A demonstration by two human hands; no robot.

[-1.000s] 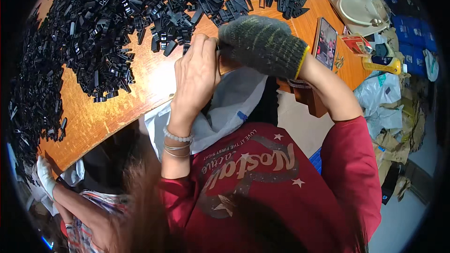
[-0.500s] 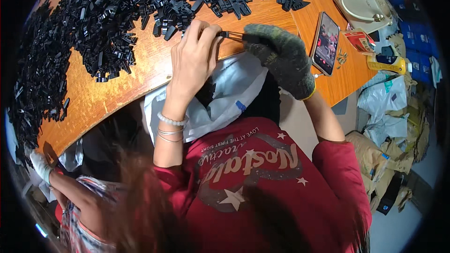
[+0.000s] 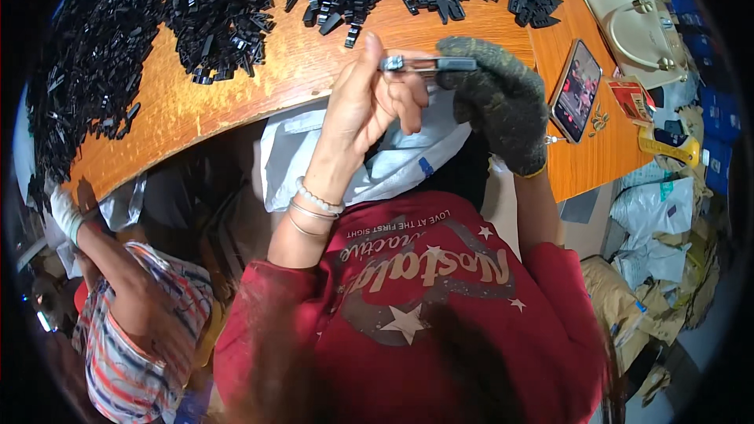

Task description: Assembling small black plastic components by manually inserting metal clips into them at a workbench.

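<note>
A slim black clip (image 3: 452, 64) with a shiny end is held level between my hands, above the table's near edge. My right hand (image 3: 503, 106), in a dark grey knitted glove, grips its right end between thumb and fingers. My bare left hand (image 3: 365, 98) is at the other end, palm turned up. Its thumb points up, a finger runs behind the clip and the other fingers curl below. Beneath my hands, a white plastic bag (image 3: 294, 157) lies open across my lap, its contents mostly hidden.
Heaps of black clips (image 3: 220, 16) cover the far and left parts of the wooden table (image 3: 251, 98). To the right are a phone (image 3: 577, 90), a red packet (image 3: 631, 100), a cream handbag (image 3: 628, 27) and a yellow bottle (image 3: 667, 145). A co-worker's white-gloved hand (image 3: 64, 212) is at far left.
My left hand has turned from back up to palm up, its thumb lifting. The clip has come level, its shiny end now showing. The whole view has shifted, bringing more of the co-worker into sight.
</note>
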